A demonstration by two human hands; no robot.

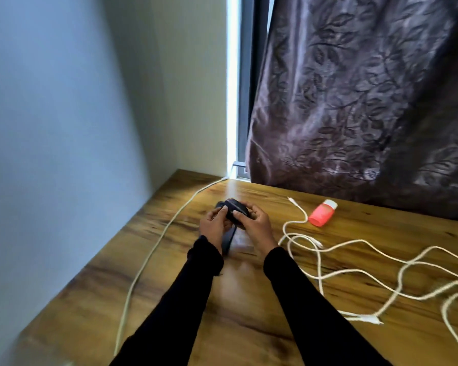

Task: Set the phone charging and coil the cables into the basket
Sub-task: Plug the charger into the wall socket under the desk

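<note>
A flat black cable [234, 211] is wound into a small coil above the wooden table [249, 326]. My left hand [215, 227] and my right hand [255, 223] both grip the coil from either side, and its loose end [228, 240] hangs down between my wrists. Tangled white cables [397, 276] sprawl across the table to the right, with a white plug end [365, 318] near the front. Another white cable [154, 249] runs along the left side from the window corner toward the front edge. No phone or basket is in view.
A pink and white charger block [321, 213] lies on its side behind the white cables. A dark patterned curtain [354, 101] hangs over the table's back edge. A pale wall [64, 128] borders the table on the left.
</note>
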